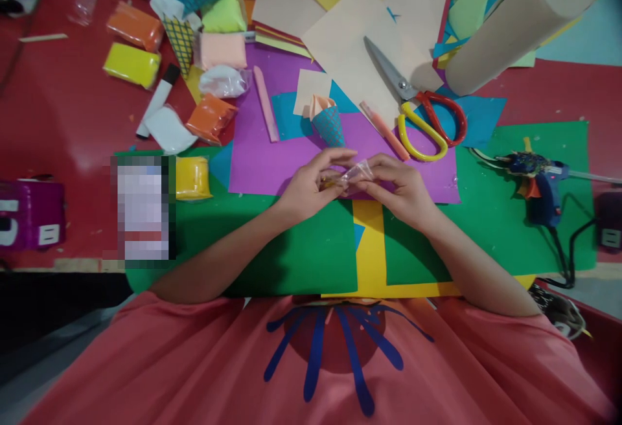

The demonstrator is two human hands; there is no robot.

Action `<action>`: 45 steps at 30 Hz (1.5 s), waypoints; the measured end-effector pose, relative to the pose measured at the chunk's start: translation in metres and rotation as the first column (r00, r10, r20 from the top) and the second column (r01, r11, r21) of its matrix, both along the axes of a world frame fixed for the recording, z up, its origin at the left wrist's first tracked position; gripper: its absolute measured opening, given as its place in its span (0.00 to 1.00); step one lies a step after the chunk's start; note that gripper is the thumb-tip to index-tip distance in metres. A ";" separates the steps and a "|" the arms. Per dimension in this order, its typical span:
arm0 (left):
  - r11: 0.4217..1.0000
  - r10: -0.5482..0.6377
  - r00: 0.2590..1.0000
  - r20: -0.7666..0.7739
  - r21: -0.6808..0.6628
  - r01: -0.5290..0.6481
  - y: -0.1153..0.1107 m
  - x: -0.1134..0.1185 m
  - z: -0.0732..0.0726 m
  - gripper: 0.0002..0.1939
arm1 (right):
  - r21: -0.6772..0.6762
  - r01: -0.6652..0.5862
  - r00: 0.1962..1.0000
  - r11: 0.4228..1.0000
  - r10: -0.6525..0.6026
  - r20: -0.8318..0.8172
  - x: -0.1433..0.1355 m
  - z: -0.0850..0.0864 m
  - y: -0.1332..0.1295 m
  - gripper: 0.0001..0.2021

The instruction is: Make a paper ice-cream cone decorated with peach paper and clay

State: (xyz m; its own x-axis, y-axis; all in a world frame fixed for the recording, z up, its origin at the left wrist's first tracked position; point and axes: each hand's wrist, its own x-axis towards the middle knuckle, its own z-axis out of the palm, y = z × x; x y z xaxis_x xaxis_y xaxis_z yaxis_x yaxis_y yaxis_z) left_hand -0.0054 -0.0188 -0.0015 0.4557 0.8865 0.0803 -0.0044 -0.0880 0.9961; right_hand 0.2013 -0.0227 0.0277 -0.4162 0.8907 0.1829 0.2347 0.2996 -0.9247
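Both hands meet over the purple sheet (272,169), pinching a small clear plastic wrapper (359,171) between them. My left hand (308,185) curls around its left end, where a bit of yellow shows between the fingers. My right hand (403,186) grips the other end with thumb and fingertips. Just beyond the fingers lies a small blue patterned paper cone (330,126) with a peach paper filling. To its right rest an orange pen-like stick (386,132) and scissors (408,91) with one red and one yellow handle. A pink stick (265,104) lies to the left.
Wrapped clay packs, such as a yellow one (192,179) and an orange one (212,118), sit at left by a marker (158,101) and a blurred-out phone (143,211). At right are a glue gun (541,185) with its cord and a pale paper roll (515,30).
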 end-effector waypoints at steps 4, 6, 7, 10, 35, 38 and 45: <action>0.982 0.077 0.996 0.038 0.170 -0.082 0.000 0.000 -0.001 0.20 | -0.050 0.038 0.998 0.998 -0.040 -0.051 0.002 -0.001 0.000 0.13; 0.962 0.069 0.998 -0.002 0.265 -0.066 0.003 -0.001 0.002 0.16 | -0.068 0.033 0.997 0.997 -0.037 -0.072 0.003 -0.001 0.000 0.12; 0.951 0.060 0.998 -0.025 0.306 -0.049 0.004 -0.002 0.004 0.15 | -0.072 0.027 0.996 0.997 -0.033 -0.080 0.004 -0.001 0.000 0.11; 0.935 0.037 0.994 -0.103 0.356 0.003 0.007 -0.004 0.010 0.13 | -0.092 0.024 0.996 0.995 -0.032 -0.085 0.004 -0.002 0.000 0.12; 0.992 0.117 0.986 -0.118 -0.022 -0.121 0.012 -0.005 0.020 0.26 | -0.119 0.118 0.979 0.986 -0.135 -0.152 0.004 0.000 0.000 0.12; 0.984 0.176 0.980 -0.095 0.013 -0.176 0.011 -0.004 0.022 0.25 | -0.159 0.116 0.966 0.981 -0.149 -0.214 0.003 0.000 -0.001 0.09; 0.983 0.169 0.978 -0.124 -0.046 -0.176 0.011 -0.003 0.019 0.27 | -0.139 0.137 0.978 0.981 -0.157 -0.141 0.003 0.000 -0.001 0.12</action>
